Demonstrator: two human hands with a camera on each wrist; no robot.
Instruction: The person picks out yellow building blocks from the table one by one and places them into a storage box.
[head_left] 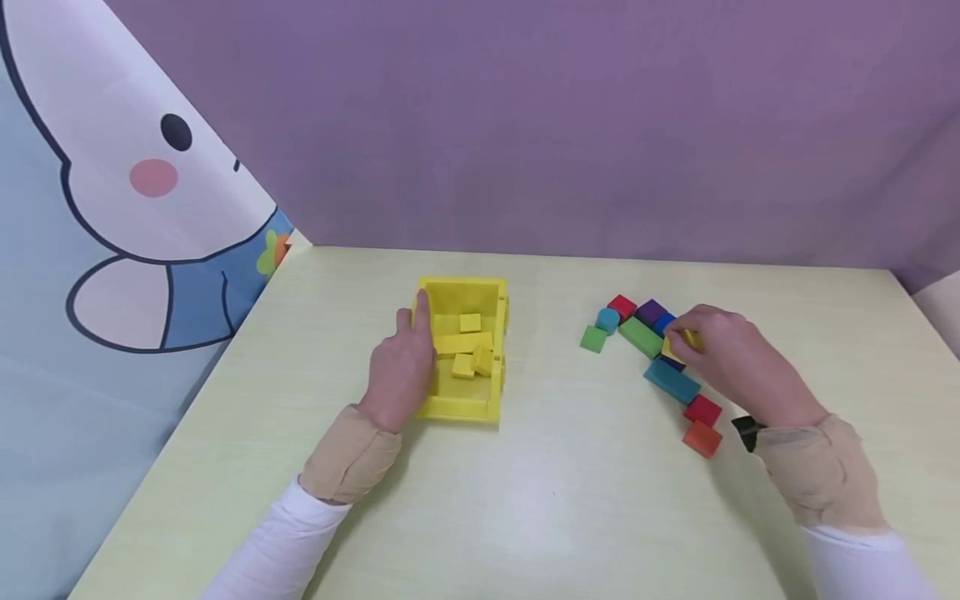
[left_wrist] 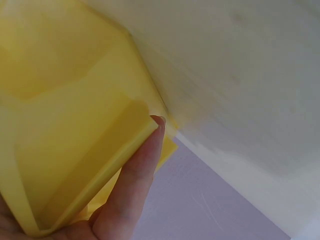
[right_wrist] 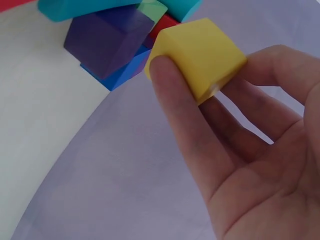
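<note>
A yellow open-topped box with wheel-like discs on its side (head_left: 459, 408) stands left of the table's middle. Several yellow blocks, including a long bar (head_left: 450, 343), lie inside it. My left hand (head_left: 401, 367) holds the box's left wall, index finger laid along the rim; in the left wrist view its fingertip (left_wrist: 158, 121) is right at the wall's edge. My right hand (head_left: 723, 354) pinches a yellow block (right_wrist: 207, 52) between its fingertips, over the group of coloured blocks. Near that hand are a teal block (head_left: 671, 381), a green bar (head_left: 641, 337) and a blue block (head_left: 663, 322).
Two red-orange blocks, one of them nearest me (head_left: 702, 438), lie at the group's front. At its far end are a red block (head_left: 622, 306), a light blue cylinder (head_left: 607, 320), a green block (head_left: 593, 338) and a purple block (head_left: 652, 311). A purple cloth (head_left: 562, 133) hangs behind the table.
</note>
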